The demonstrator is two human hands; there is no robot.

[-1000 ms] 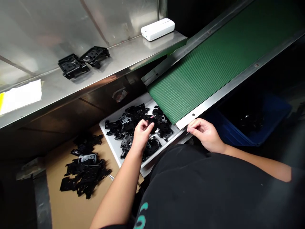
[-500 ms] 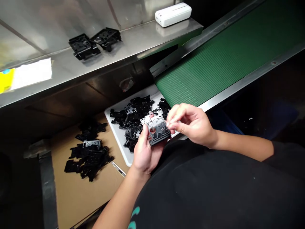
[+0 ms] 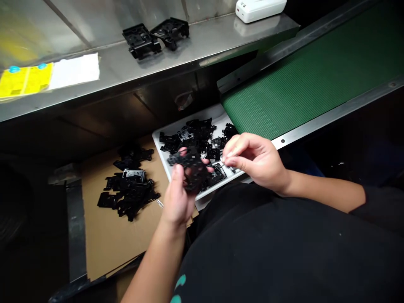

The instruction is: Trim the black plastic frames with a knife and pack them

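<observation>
A flat black plastic part with holes [image 3: 191,168] is gripped in my left hand [image 3: 178,198], thumb on its near side and fingertips showing behind it; it is blurred. To its right, apart from it, my right hand [image 3: 257,164] is closed in a pinch of thumb and forefinger. Something small and pale seems to sit at those fingertips, too small to name. Behind both hands is a white tray [image 3: 160,158] holding many similar black plastic parts [image 3: 200,130].
Left of the tray, a pile of black parts [image 3: 132,193] lies on brown cardboard [image 3: 110,244], with a pen-like tool [image 3: 160,203] beside it. A green conveyor belt [image 3: 284,97] rises to the right. The metal shelf [image 3: 110,63] carries two black parts [image 3: 142,40] and a white device [image 3: 260,9].
My left hand has moved left, away from my right hand, and turned the part, whose light reflective face no longer shows. My right hand keeps its pinch. The camera view has shifted left.
</observation>
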